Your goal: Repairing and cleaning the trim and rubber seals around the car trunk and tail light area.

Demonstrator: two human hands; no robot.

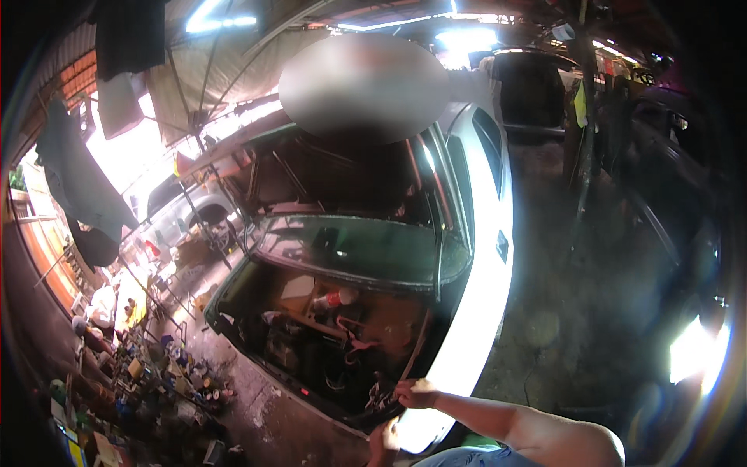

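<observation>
Fingers (406, 387) touching trunk rim (311, 393), floor (560, 327) alongside

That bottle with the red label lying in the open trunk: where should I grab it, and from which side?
Probably round the red middle of the bottle, coming from above through the trunk opening. It lies on its side on the brown board with its upper surface bare; boxes and pink wires crowd the near side. The right hand rests at the trunk's rear corner.

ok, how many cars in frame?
3 for sure. The white car with its open trunk in the centre, a silver car beyond it on the left, and a dark vehicle at top right. The dim right edge may hide more.
</observation>
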